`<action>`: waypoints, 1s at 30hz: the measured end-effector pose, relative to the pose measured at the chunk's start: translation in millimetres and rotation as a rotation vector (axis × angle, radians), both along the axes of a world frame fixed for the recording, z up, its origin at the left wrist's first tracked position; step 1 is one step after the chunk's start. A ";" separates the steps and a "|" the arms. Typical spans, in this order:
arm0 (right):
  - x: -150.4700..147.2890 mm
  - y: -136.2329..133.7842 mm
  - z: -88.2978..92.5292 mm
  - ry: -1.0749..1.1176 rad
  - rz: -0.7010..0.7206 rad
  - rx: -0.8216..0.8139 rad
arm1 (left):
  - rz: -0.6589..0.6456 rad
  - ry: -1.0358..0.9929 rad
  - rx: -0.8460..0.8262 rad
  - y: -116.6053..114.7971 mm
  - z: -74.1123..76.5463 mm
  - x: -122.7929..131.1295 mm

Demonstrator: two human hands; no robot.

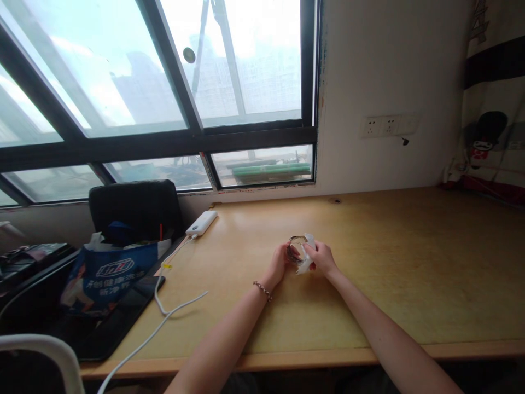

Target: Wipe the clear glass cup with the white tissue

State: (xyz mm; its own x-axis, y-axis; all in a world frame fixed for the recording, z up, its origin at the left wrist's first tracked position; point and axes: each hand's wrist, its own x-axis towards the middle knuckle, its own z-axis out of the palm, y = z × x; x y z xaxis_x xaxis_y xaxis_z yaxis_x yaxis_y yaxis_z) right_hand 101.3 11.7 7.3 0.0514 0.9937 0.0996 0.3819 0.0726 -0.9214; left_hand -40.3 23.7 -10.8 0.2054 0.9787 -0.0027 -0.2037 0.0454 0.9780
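Observation:
Over the middle of the table, my left hand (280, 260) is closed around the left side of a small clear faceted glass vessel (293, 253). The vessel has an angular rim and looks tilted; whether it is a cup or an ashtray I cannot tell. My right hand (324, 257) grips a crumpled white tissue (304, 265) and presses it against the vessel's right side. Both hands touch the vessel, and some fingertips are hidden behind it and the tissue.
The yellowish wooden table (410, 262) runs beneath both arms. A white power bank (202, 223) with a white cable (180, 306) lies on its left. Beyond the left edge are a blue shopping bag (110, 279) and a black chair (135, 205). Wall sockets (389, 126) sit behind.

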 end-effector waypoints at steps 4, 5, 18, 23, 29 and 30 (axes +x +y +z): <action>-2.1 5.8 -8.9 0.039 -0.013 -0.103 | -0.004 -0.026 -0.005 -2.3 2.8 1.7; -2.2 7.3 -11.0 0.050 -0.029 -0.134 | -0.019 -0.018 0.008 -3.4 4.4 2.2; -2.6 8.1 -12.9 0.362 -0.063 -0.255 | -0.203 0.050 0.199 -8.3 14.9 7.0; -4.7 9.4 -16.7 0.502 0.074 -0.276 | -0.186 0.000 0.205 -2.9 9.1 4.3; -3.6 15.0 -27.5 0.405 0.023 -0.228 | -0.186 -0.004 0.173 -2.5 6.5 7.0; -3.2 15.3 -28.1 0.356 0.003 -0.218 | -0.189 0.000 0.172 -2.6 6.5 7.2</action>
State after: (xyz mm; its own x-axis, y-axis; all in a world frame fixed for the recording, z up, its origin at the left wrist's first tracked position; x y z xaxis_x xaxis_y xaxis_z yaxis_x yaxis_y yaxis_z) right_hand 98.1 26.9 -20.9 0.0416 0.9897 -0.1368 0.0369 -0.1383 -0.9897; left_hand -33.1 21.1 -4.3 0.3843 0.9091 0.1607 -0.2073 -0.0847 0.9746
